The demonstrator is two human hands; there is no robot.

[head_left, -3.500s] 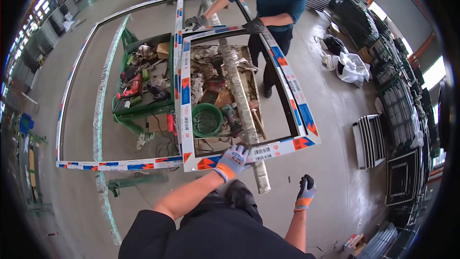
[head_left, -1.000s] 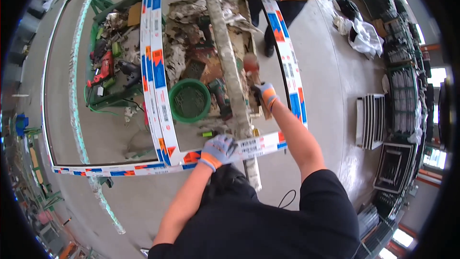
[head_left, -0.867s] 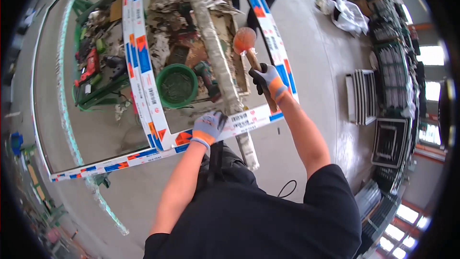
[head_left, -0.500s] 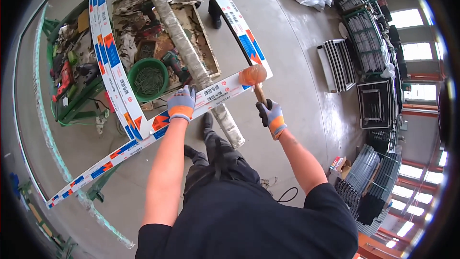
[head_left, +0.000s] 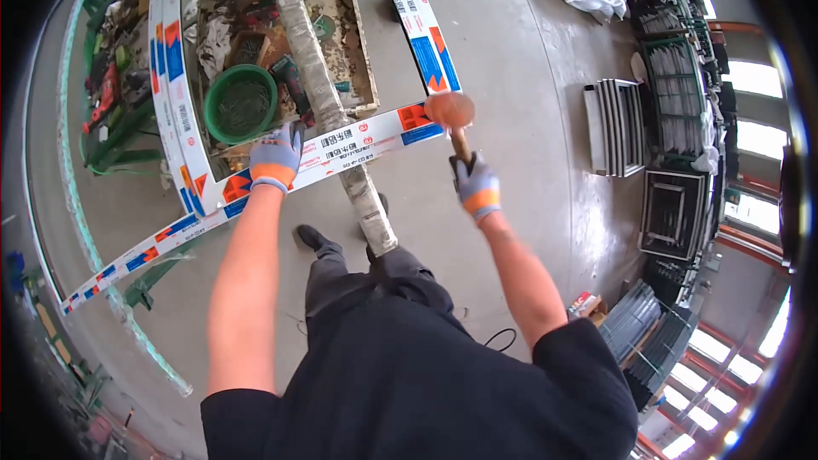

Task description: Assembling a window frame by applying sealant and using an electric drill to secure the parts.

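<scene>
- Right hand (head_left: 479, 186) was closed around the wooden handle of a mallet (head_left: 449, 109), its fingers wrapped about the shaft.
- The mallet's round reddish head covered the near right corner of a white, film-wrapped frame (head_left: 375, 138); whether it touched the corner or hung just above could not be told.
- The left hand (head_left: 277, 158) lay over the frame's near bar, towards its left end, fingers together; its thumb was hidden, so how firmly it gripped was unclear.
- The frame lay above the cluttered bench (head_left: 345, 51), its near bar crossing a pale wrapped beam (head_left: 315, 60).
- As to progress, left, near and right bars were in place, and the near left corner looked closed.
- The near right corner, mostly behind the mallet's head, appeared to be the part being worked on; whether it was fully closed could not be judged.
- The far side was out of view, so its corners could not be counted as done or left.
- Patterned film covered the visible bars, its removal not yet done.
</scene>
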